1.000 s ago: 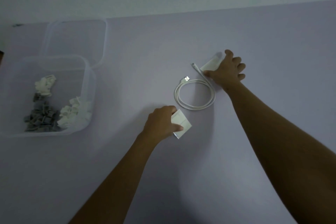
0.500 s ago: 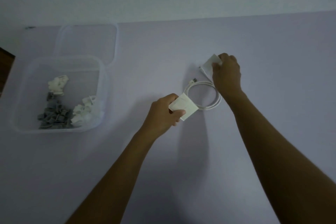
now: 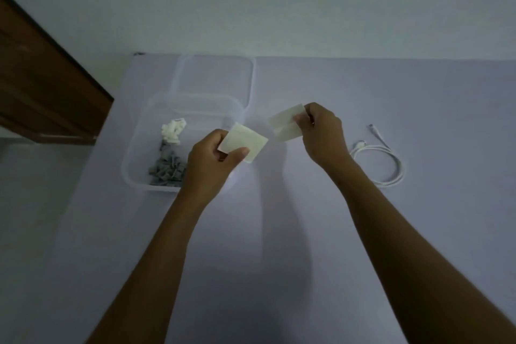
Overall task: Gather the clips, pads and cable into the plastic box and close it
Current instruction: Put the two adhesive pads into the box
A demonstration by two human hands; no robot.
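View from above, looking down on a lilac table (image 3: 279, 232) in dim light, two bare forearms reaching in from the bottom of the frame.

Left of centre: the left hand (image 3: 212, 165), thumb on top and fingers curled beneath, pinching a pale square pad (image 3: 245, 144) by its lower left corner. Pad lifted clear of the table and tilted, overlapping the right edge of the box in the picture.

Just right of centre, slightly higher: the right hand (image 3: 321, 134), fingertips and thumb pinching the right edge of a second pad (image 3: 284, 126), also held in the air. A crease or seam across this one; unclear whether one folded piece or two. The two pads close together but apart.

Centre left, partly behind the left hand: a clear plastic box (image 3: 131, 173), open, resting on the table. Inside, a small heap of white clips (image 3: 173, 131) toward the back and a heap of grey clips (image 3: 167, 170) toward the front.

Directly above the box in the frame, touching or slightly overlapping its far edge: the clear lid (image 3: 251, 78), lying flat on the table.

At right of the frame, well apart from the box: a white cable (image 3: 388, 159) in a loose coil on the table, one plug end pointing toward the top of the frame.

Upper left: a dark wooden piece of furniture (image 3: 42, 98). Across the top: a plain pale wall (image 3: 279, 8).
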